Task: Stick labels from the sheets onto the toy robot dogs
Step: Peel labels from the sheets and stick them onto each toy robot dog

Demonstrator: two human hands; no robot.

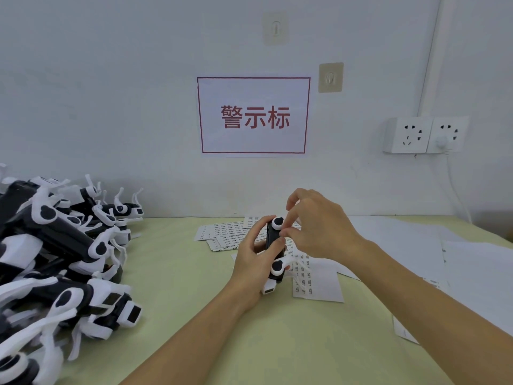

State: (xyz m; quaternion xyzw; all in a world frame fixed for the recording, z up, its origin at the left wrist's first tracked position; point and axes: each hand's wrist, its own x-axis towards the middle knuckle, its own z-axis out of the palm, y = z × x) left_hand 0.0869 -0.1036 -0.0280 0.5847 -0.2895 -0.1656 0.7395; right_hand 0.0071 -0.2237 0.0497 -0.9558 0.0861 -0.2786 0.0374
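Note:
My left hand (254, 255) grips a black-and-white toy robot dog (274, 254) above the middle of the green table, holding it on end with its head pointing toward me. My right hand (316, 226) is over the dog, its fingertips pressing on the dog's black body near the upper leg joint; whether a label is under them is hidden. Label sheets (222, 232) lie fanned on the table just behind the dog, and another label sheet (316, 282) lies to its right.
A large pile of black-and-white toy robot dogs (55, 254) fills the left side of the green table (194, 301). White backing papers (416, 245) lie on the right. On the wall are a red-framed sign (254, 115) and power sockets (424, 134).

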